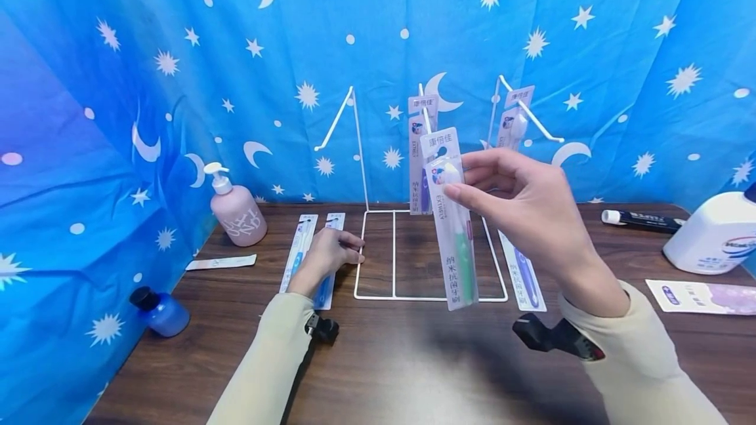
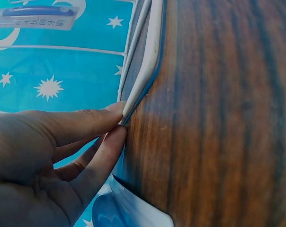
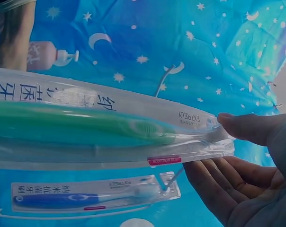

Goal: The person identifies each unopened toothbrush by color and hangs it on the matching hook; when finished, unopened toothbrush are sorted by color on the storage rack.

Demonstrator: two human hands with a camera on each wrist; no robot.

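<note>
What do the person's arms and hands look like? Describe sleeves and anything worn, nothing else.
Both arms wear pale cream long sleeves ending at the wrists. The left hand and right hand are bare, without gloves or visible rings. A small black device is strapped under each wrist.

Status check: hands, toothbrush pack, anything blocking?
Right hand pinches green toothbrush pack before wire rack. Left hand pinches blue pack on table. Nothing blocking.

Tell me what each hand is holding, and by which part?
The right hand pinches the green toothbrush pack near its top, at the brush-head end. The left hand pinches the edge of a blue toothbrush pack on the table.
</note>
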